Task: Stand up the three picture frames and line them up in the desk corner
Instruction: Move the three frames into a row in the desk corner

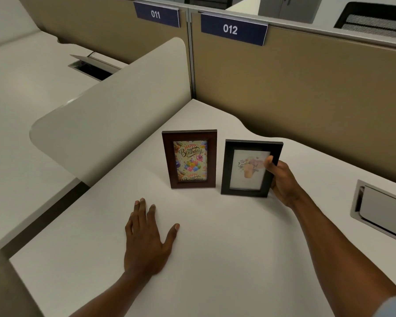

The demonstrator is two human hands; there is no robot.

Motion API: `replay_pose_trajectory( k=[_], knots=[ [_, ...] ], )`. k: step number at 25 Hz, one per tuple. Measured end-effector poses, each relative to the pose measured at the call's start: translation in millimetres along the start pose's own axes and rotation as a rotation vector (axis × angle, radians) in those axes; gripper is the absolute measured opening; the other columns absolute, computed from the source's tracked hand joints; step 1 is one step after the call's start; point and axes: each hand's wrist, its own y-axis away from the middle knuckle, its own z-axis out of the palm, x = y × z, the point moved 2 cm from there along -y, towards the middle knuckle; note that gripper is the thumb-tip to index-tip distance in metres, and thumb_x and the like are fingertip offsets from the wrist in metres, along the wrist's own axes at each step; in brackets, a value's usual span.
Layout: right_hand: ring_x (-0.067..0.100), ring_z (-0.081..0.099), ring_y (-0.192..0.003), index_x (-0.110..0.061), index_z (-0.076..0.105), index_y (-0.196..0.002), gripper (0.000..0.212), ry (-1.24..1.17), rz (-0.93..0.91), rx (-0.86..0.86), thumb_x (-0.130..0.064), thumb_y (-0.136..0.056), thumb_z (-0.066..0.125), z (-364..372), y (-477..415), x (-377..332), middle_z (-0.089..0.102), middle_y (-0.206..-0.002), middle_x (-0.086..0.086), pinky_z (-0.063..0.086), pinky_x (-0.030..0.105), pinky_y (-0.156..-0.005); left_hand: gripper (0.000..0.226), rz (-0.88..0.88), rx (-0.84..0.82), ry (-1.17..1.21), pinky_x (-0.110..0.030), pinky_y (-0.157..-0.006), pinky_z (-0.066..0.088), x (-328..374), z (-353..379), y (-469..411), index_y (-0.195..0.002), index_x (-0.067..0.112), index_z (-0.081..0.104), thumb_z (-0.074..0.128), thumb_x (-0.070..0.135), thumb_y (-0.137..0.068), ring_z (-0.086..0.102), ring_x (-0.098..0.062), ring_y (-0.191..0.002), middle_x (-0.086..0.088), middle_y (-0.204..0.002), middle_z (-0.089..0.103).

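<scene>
Left to right, head view. Far left: neighbouring desk w/ open cable hatch (92,65), cut off from the work area by a rounded cream divider (114,115). Tan partition panels behind carry tags "011" (156,14) and "012" (233,29).

Left hand (148,239): flat, palm down on the white bench (215,259), fingers (142,208) spread and extended, thumb out to the right; holds nothing. It lies near the brown frame, front-left of it, not touching.

Brown frame (189,159): upright on the bench, free-standing, "Happy Birthday" balloon card facing the camera.

Black frame (249,168): just beside the brown one on its right, a narrow gap between; upright, slightly tilted, pale flower-pot print inside. Bottom edge looks to meet the bench.

Right hand (283,180): closed on the black frame's right edge, thumb pressed on the front over the glass, remaining fingers wrapped behind, hidden.

Both frames stand forward of the bench corner, well short of the partitions. Only two frames in view.

Far right: recessed grey cable hatch (382,211) in the bench.
</scene>
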Motion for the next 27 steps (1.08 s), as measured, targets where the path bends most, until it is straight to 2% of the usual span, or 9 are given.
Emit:
replay_pose_trajectory(
  k=[7,13,18,21,24,25,27],
  knots=[
    [0.022,0.074,-0.122,-0.026,0.069,-0.128,0.096,0.028,0.017,-0.028,-0.091,-0.057,0.079,12.0,-19.7,-4.8,0.081,-0.124,-0.007,0.064,0.037,-0.097,0.098,-0.007,-0.013,-0.012,-0.049,-0.137,0.014,1.7,-2.5,0.0,-0.167,0.018,0.027,0.024,0.085,-0.095,-0.002,-0.023,-0.170,-0.006,-0.183,0.004],
    [0.031,0.069,-0.129,-0.025,0.068,-0.130,0.104,0.052,0.021,-0.026,-0.094,-0.053,0.076,15.9,-25.1,-6.0,0.074,-0.136,0.005,0.056,0.050,-0.109,0.098,-0.023,-0.017,-0.010,-0.051,-0.136,0.016,2.7,-2.0,0.3,-0.168,0.019,0.026,0.027,0.085,-0.095,0.000,-0.023,-0.170,-0.005,-0.183,0.004],
    [0.030,0.069,-0.129,-0.020,0.065,-0.135,0.111,0.075,0.034,-0.037,-0.094,-0.053,0.077,16.9,-24.4,-9.6,0.072,-0.139,0.007,0.057,0.049,-0.109,0.100,-0.020,-0.016,-0.017,-0.049,-0.136,0.013,3.3,-3.4,-0.5,-0.168,0.019,0.026,0.024,0.086,-0.094,0.000,-0.024,-0.170,-0.005,-0.183,0.005],
    [0.029,0.067,-0.133,-0.018,0.056,-0.148,0.112,0.145,0.029,-0.030,-0.092,-0.064,0.069,11.9,-14.1,-10.2,0.069,-0.144,0.004,0.059,0.050,-0.108,0.099,-0.017,-0.015,-0.022,-0.051,-0.136,0.015,5.0,-5.1,-0.1,-0.167,0.017,0.028,0.026,0.085,-0.095,0.002,-0.025,-0.170,-0.008,-0.183,0.007],
    [0.020,0.070,-0.127,-0.023,0.037,-0.162,0.124,0.212,0.019,0.009,-0.093,-0.064,0.069,0.4,8.3,-2.9,0.070,-0.140,-0.005,0.063,0.039,-0.099,0.097,-0.014,-0.026,-0.036,-0.052,-0.136,0.016,6.5,-7.9,0.7,-0.167,0.015,0.028,0.030,0.082,-0.096,0.002,-0.027,-0.170,-0.010,-0.183,0.008],
    [0.020,0.070,-0.125,-0.025,0.027,-0.166,0.124,0.209,0.025,0.045,-0.088,-0.069,0.070,-5.9,17.7,2.3,0.068,-0.140,-0.004,0.062,0.041,-0.102,0.097,-0.011,-0.024,-0.038,-0.052,-0.136,0.016,7.4,-9.1,1.6,-0.167,0.014,0.029,0.032,0.080,-0.096,0.002,-0.027,-0.170,-0.011,-0.182,0.009],
    [0.028,0.069,-0.127,-0.024,0.016,-0.170,0.109,0.187,0.024,0.113,-0.066,-0.086,0.070,-17.2,37.5,15.5,0.063,-0.146,0.009,0.055,0.052,-0.111,0.097,-0.007,-0.016,-0.032,-0.052,-0.136,0.015,8.3,-11.3,0.7,-0.166,0.012,0.030,0.034,0.079,-0.096,0.003,-0.028,-0.170,-0.013,-0.182,0.010]
  ],
)
